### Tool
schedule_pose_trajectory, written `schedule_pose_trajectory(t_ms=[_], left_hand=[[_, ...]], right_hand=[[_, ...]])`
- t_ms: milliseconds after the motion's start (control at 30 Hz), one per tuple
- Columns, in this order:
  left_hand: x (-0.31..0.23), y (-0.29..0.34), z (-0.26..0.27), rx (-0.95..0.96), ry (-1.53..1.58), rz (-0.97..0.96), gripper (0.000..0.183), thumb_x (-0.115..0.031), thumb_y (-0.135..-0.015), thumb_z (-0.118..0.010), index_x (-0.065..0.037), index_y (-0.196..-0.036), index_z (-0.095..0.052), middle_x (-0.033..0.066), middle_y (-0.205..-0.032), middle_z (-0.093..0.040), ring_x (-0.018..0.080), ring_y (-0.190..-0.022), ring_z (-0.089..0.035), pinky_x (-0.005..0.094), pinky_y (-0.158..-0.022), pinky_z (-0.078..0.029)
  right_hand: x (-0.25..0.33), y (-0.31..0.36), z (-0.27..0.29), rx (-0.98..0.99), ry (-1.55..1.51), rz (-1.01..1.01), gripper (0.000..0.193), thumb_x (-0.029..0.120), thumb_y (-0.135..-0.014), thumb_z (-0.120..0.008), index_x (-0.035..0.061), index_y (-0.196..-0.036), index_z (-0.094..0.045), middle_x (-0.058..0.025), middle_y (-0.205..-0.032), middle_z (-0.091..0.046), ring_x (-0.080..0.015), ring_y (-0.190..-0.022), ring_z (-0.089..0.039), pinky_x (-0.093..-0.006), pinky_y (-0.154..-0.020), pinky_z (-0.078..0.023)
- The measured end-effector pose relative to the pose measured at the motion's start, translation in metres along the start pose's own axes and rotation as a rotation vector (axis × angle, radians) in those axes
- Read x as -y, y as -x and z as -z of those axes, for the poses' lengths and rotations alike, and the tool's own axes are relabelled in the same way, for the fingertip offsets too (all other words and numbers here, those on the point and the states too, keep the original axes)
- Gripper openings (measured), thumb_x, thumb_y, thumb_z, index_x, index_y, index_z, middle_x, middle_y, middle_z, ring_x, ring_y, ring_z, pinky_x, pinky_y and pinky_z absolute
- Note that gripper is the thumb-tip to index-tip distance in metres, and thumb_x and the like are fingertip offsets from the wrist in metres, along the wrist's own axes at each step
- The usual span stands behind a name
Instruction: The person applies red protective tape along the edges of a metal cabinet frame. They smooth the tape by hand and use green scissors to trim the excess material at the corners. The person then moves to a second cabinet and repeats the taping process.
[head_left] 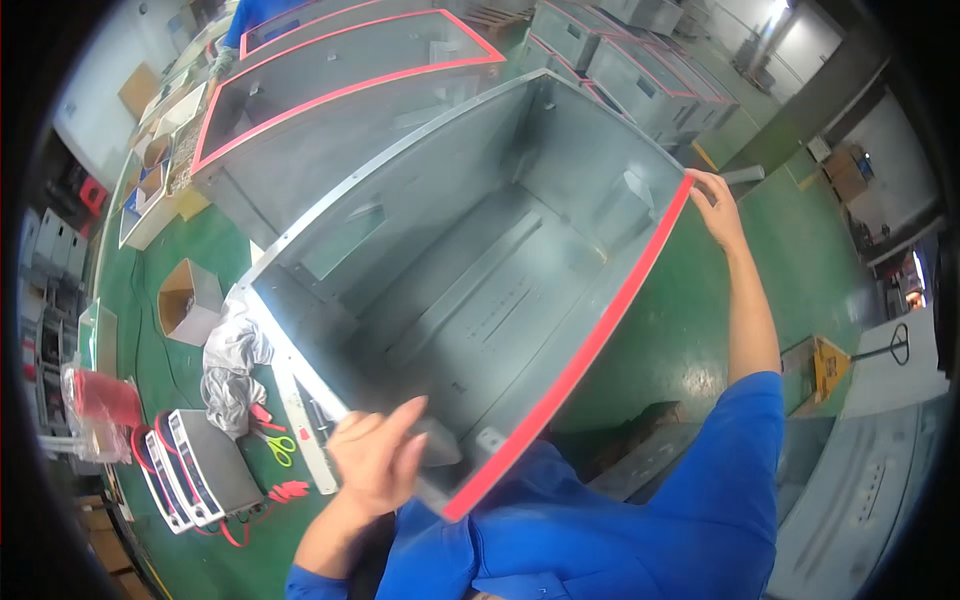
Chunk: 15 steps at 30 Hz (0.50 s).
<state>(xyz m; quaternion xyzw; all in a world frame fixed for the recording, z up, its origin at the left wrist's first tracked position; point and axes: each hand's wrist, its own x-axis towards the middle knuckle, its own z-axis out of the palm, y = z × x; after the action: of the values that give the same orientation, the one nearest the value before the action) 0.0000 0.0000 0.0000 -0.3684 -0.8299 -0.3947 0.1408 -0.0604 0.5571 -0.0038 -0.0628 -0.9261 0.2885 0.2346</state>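
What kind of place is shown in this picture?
Most likely a factory floor or sheet-metal workshop. Many large metal boxes with red strips on their rims stand in rows on a green floor, with scissors and a rag lying nearby.

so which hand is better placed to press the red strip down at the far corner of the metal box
Right. The right hand already rests on the far end of the red strip on the metal box; the left hand is at the near corner.

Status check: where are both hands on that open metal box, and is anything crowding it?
Left hand at near rim corner of metal box, right hand on far end of red strip. Strip runs along right rim. Scissors, rag lie left of the box.
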Motion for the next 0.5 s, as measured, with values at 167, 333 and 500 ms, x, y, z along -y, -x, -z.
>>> schedule_pose_trajectory(t_ms=[167, 333, 500], left_hand=[[-0.026, -0.005, -0.014, -0.047, -0.042, 0.181, 0.03, -0.016, -0.072, -0.062, -0.001, -0.099, -0.06, 0.0005, -0.056, -0.051, 0.015, -0.051, -0.044, 0.0293, -0.05, -0.031], [-0.091, -0.025, -0.032, -0.072, -0.043, 0.414, 0.041, -0.029, -0.076, -0.064, 0.001, -0.101, -0.057, 0.01, -0.075, -0.056, 0.0219, -0.071, -0.055, 0.0322, -0.061, -0.041], [-0.143, -0.043, -0.088, -0.011, -0.244, 0.435, 0.043, -0.027, -0.075, -0.066, 0.001, -0.106, -0.055, 0.0138, -0.086, -0.056, 0.0259, -0.081, -0.057, 0.0354, -0.069, -0.045]], right_hand=[[-0.023, -0.049, 0.033, 0.511, 0.025, 0.16, 0.022, 0.016, -0.081, -0.058, 0.0077, -0.101, -0.063, -0.0054, -0.104, -0.05, -0.0171, -0.096, -0.05, -0.029, -0.085, -0.039], [-0.029, -0.082, 0.043, 0.622, -0.08, 0.388, 0.012, 0.005, -0.074, -0.062, 0.0049, -0.086, -0.064, -0.004, -0.091, -0.052, -0.0168, -0.088, -0.051, -0.0283, -0.078, -0.041], [-0.034, -0.09, 0.046, 0.68, -0.152, 0.427, 0.008, 0.005, -0.075, -0.061, 0.0039, -0.083, -0.063, -0.0056, -0.082, -0.055, -0.0174, -0.081, -0.054, -0.0284, -0.074, -0.042]])
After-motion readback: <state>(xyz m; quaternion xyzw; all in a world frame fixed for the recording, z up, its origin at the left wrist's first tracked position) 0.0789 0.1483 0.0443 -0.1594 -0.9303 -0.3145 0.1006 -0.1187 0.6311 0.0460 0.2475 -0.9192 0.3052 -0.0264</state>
